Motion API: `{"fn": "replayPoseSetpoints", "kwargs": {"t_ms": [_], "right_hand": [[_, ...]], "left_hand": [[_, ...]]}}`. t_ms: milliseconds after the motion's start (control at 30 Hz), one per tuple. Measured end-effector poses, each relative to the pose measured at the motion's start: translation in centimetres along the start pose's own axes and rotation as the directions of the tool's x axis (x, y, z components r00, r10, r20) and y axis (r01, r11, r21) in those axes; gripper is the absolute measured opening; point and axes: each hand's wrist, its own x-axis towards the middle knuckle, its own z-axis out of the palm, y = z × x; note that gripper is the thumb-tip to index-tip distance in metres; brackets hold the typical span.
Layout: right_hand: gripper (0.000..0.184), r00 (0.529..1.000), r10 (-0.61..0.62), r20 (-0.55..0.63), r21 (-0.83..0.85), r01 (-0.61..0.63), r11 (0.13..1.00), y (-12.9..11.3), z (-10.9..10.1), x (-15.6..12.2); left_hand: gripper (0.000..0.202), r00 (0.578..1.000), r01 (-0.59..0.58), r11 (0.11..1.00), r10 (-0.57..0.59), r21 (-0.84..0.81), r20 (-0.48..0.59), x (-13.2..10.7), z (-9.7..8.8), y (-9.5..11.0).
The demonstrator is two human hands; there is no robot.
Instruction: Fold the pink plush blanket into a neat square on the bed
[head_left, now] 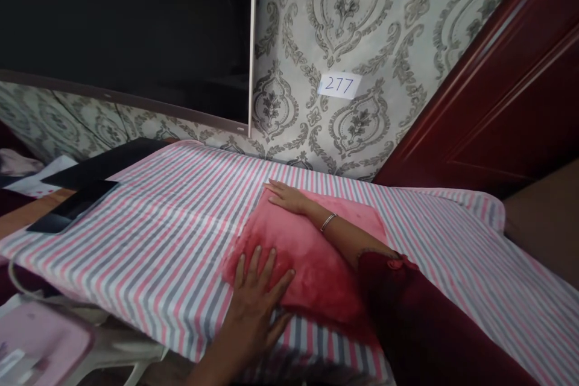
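A pink and red plush cloth (312, 247), fuzzy and roughly rectangular, lies flat on a striped sheet (181, 211). My left hand (256, 292) rests on its near left part, fingers spread, the thumb by the near edge. Farther back, my right hand (287, 196) lies flat on the cloth's far left corner, with the fingers pointing left. A silver bracelet (328, 221) circles the right wrist, and a dark red sleeve covers the forearm above it. The right arm hides part of the cloth's right side.
A large dark screen (126, 30) stands against the patterned wall behind. At the left lie a dark flat device (75, 205) and a black panel (106, 160). A pink stool or chair (43, 344) is at the lower left. A dark red wooden door (488, 84) rises at the right.
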Motion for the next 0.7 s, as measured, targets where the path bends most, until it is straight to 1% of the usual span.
{"fn": "replayPoseSetpoints", "kwargs": {"t_ms": [100, 200, 267, 333, 433, 500, 533, 633, 700], "right_hand": [[0.067, 1.0, 0.014, -0.026, 0.047, -0.013, 0.999, 0.5, 0.4, 0.1], [0.065, 0.999, 0.035, -0.024, 0.043, -0.034, 0.999, 0.1, 0.2, 0.1], [0.065, 0.997, 0.074, -0.006, 0.024, -0.074, 0.997, -0.8, -0.4, 0.0], [0.067, 0.99, 0.14, 0.005, -0.016, -0.14, 0.99, -2.0, -1.3, -0.4], [0.069, 0.973, 0.228, -0.025, -0.049, -0.229, 0.972, -3.7, -2.7, -2.4], [0.072, 0.968, 0.245, -0.053, -0.027, -0.247, 0.969, -4.4, -3.2, -5.3], [0.072, 0.969, 0.239, -0.064, -0.012, -0.24, 0.971, -4.7, -3.3, -7.4], [0.067, 0.974, 0.192, -0.123, 0.0, -0.193, 0.981, -5.2, -2.8, -15.3], [0.064, 0.961, 0.182, -0.207, -0.021, -0.191, 0.981, -5.7, -1.8, -21.2]], "left_hand": [[0.077, 1.0, 0.013, 1.0, -0.013, -0.015, 0.001, 0.0, 0.0, 0.0], [0.075, 1.0, 0.022, 0.999, -0.022, -0.031, 0.0, -0.1, 0.1, 0.0], [0.075, 1.0, 0.016, 0.999, -0.016, -0.029, -0.008, -0.1, 0.1, -0.1], [0.076, 1.0, 0.013, 0.999, -0.014, -0.031, -0.016, 0.0, 0.1, -0.2], [0.073, 0.999, 0.033, 0.998, -0.033, -0.06, 0.009, 0.1, 0.1, -0.2], [0.07, 0.998, 0.048, 0.995, -0.046, -0.083, 0.035, 0.2, 0.2, -0.2], [0.069, 0.998, 0.053, 0.994, -0.049, -0.091, 0.047, 0.2, 0.2, -0.2], [0.07, 0.995, 0.061, 0.993, -0.053, -0.1, 0.082, 0.5, 0.2, -0.2], [0.071, 0.995, 0.044, 0.994, -0.035, -0.097, 0.09, 0.7, -0.3, -0.4]]}}
